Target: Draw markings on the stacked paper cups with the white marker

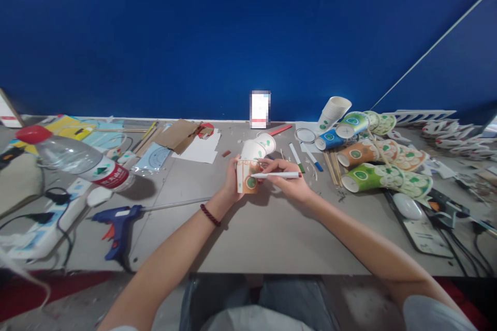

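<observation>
Near the middle of the table, my left hand (232, 178) is closed around the left side of an orange and white paper cup (247, 178) with a green round mark. My right hand (285, 178) pinches a white marker (285, 175) that lies nearly level, its left end at the cup's right side. White paper cups (252, 149) with green prints sit just behind the held cup. A braided bracelet is on my left wrist.
A blue glue gun (120, 222), a power strip (48, 222) and a red-capped bottle (77, 158) are at left. Cardboard (179, 134) and white paper (200, 149) lie behind. Several decorated cups (368, 152), green and blue markers (297, 158) and sticks (333, 168) are at right.
</observation>
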Demonstrator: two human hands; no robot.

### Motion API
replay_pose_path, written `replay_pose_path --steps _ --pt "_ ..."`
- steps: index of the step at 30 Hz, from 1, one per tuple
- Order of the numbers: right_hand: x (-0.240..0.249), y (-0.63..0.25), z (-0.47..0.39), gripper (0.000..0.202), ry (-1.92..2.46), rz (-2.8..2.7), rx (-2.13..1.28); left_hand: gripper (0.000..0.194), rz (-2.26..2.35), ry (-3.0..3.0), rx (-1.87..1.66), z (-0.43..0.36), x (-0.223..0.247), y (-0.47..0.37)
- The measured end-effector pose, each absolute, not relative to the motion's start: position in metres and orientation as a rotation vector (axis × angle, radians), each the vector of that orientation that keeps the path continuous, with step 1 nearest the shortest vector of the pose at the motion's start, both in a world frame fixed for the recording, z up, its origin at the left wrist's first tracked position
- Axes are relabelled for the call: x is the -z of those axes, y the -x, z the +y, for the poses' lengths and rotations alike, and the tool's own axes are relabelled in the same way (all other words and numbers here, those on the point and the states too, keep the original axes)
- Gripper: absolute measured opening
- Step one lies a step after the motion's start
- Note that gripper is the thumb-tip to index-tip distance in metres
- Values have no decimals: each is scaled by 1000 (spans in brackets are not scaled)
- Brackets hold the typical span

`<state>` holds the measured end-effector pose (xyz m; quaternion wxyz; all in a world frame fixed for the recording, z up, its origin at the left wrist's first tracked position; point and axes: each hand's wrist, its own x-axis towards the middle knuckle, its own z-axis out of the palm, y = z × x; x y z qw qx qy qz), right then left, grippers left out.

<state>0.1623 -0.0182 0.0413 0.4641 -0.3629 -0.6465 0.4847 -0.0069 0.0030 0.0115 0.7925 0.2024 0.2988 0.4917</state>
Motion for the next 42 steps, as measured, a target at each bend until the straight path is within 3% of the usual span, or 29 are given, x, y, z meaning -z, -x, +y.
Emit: replay_pose_path --steps 42 --pt "-37 -163 -18 7 857 -1612 -1162 55 620 -442 -1061 4 -10 6"
